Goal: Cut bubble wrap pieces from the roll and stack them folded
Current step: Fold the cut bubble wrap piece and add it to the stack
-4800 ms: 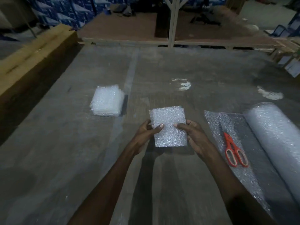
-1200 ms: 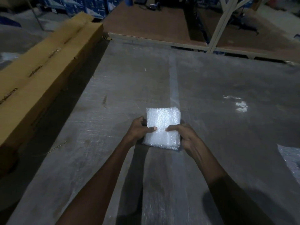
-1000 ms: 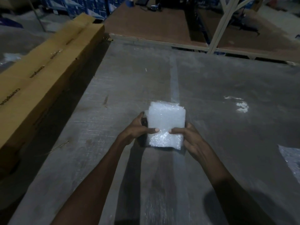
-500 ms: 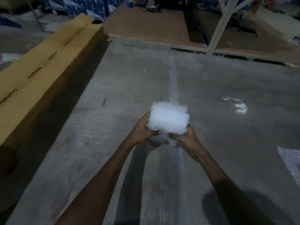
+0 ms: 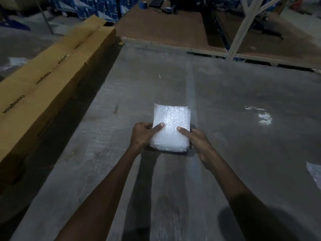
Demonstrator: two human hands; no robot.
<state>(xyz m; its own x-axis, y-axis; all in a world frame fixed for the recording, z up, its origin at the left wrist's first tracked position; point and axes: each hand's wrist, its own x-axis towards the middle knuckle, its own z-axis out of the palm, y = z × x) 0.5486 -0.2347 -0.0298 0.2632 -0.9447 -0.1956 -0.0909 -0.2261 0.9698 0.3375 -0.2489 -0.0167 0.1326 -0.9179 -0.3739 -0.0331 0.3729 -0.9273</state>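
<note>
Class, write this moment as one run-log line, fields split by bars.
step: stacking | left hand: grips bubble wrap stack | right hand: grips stack | stack: on floor

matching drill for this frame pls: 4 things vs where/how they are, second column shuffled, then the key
Things:
1. stack of bubble wrap
2. cardboard box
3. blue tape roll
4. white post

Places/states:
A. far, on the brown platform
B. long, lying along the left side
C. gripped at both sides by left hand and right hand
D. standing at the platform's edge, upper right

Pairs: 1-C, 2-B, 3-A, 4-D
</note>
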